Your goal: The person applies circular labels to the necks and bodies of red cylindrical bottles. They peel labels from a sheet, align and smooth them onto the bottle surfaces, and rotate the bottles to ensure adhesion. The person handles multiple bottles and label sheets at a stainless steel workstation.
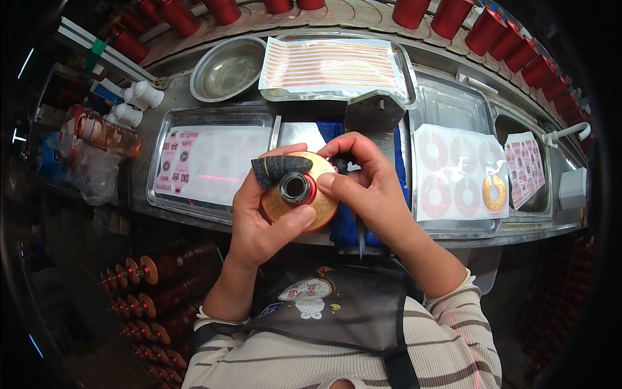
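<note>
Bottle [306,194] gripped by left hand [256,223], seemingly for steadiness | gold ring [328,203] atop bottle pressed by curled right hand [364,185]

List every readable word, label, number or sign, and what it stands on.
Apron: coloured print with white cartoon figure; wording not copied.
Pink strips, left: dark characters, not copied.
Pink sheets, right: too small.
Lone gold ring, right: too small.
Held gold-faced bottle: marks too small.
Dark red bottles, lower left: pale mark too small.
</note>
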Action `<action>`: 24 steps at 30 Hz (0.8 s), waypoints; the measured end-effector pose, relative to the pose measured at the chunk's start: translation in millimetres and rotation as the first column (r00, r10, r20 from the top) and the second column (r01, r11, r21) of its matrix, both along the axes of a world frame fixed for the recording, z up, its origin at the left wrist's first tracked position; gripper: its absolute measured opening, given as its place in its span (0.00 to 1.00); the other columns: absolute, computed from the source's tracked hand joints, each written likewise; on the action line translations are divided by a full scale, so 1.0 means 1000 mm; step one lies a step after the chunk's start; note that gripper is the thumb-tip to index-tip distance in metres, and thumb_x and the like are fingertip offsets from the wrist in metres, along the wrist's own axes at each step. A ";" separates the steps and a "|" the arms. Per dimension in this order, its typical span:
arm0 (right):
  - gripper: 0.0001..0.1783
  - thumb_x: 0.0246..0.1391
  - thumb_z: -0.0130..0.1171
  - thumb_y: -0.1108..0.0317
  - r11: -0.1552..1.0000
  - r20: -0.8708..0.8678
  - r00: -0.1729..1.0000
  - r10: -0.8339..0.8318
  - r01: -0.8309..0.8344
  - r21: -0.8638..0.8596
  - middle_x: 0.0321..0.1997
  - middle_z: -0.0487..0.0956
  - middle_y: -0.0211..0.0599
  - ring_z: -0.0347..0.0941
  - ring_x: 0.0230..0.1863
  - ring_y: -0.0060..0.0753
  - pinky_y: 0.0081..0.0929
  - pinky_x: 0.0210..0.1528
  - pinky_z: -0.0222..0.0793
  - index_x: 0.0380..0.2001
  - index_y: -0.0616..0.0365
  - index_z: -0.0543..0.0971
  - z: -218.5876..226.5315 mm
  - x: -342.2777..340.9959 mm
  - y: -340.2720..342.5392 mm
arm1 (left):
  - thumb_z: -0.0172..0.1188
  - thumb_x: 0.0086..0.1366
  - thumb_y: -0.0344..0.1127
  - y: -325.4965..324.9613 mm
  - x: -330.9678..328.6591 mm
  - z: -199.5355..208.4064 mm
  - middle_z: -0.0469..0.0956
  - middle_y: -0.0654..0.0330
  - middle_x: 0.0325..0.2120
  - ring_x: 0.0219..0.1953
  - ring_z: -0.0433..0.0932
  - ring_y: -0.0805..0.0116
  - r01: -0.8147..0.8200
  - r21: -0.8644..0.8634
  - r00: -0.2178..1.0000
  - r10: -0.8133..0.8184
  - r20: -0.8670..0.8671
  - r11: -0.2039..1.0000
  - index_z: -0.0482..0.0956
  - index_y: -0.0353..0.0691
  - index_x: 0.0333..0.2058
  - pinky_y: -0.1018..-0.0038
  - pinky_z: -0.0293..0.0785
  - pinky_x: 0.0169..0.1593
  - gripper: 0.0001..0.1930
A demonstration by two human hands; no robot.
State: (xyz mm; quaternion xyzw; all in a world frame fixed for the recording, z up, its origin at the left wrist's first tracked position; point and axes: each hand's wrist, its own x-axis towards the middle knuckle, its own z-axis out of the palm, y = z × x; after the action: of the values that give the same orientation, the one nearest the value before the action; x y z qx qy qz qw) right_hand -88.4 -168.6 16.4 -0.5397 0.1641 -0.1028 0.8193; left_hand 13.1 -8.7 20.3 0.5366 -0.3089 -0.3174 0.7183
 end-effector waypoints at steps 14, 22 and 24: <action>0.11 0.59 0.60 0.64 0.990 -0.095 0.986 -0.139 0.141 0.013 0.22 0.73 0.27 0.64 0.16 0.14 0.14 0.19 0.57 0.41 0.59 0.78 -0.004 0.002 -0.016 | 0.68 0.56 0.29 0.001 -0.003 -0.001 0.71 0.54 0.58 0.58 0.72 0.67 -0.041 0.006 0.995 0.040 0.087 0.999 0.68 0.33 0.62 0.69 0.69 0.62 0.34; 0.23 0.51 0.63 0.72 0.961 -0.078 0.958 -0.276 0.275 -0.021 0.39 0.76 0.32 0.75 0.37 0.20 0.20 0.43 0.73 0.51 0.61 0.71 0.043 -0.034 0.000 | 0.71 0.53 0.31 0.013 0.001 -0.007 0.64 0.54 0.62 0.64 0.67 0.64 0.055 -0.026 0.998 -0.054 0.030 0.998 0.61 0.36 0.66 0.68 0.66 0.64 0.42; 0.24 0.48 0.65 0.78 0.883 0.132 0.973 -0.191 0.229 -0.410 0.41 0.77 0.35 0.76 0.40 0.24 0.21 0.41 0.72 0.50 0.63 0.73 0.041 -0.045 0.014 | 0.71 0.53 0.31 0.013 0.001 -0.006 0.64 0.54 0.63 0.64 0.68 0.64 0.093 -0.012 0.996 -0.093 -0.009 0.996 0.62 0.36 0.66 0.68 0.66 0.64 0.42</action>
State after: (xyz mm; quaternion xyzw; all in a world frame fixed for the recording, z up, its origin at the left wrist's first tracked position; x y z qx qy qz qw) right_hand -133.0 -154.3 57.2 -0.6783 0.1593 -0.2478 0.6732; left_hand 14.0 4.7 13.8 0.5162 -0.3319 -0.3511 0.7072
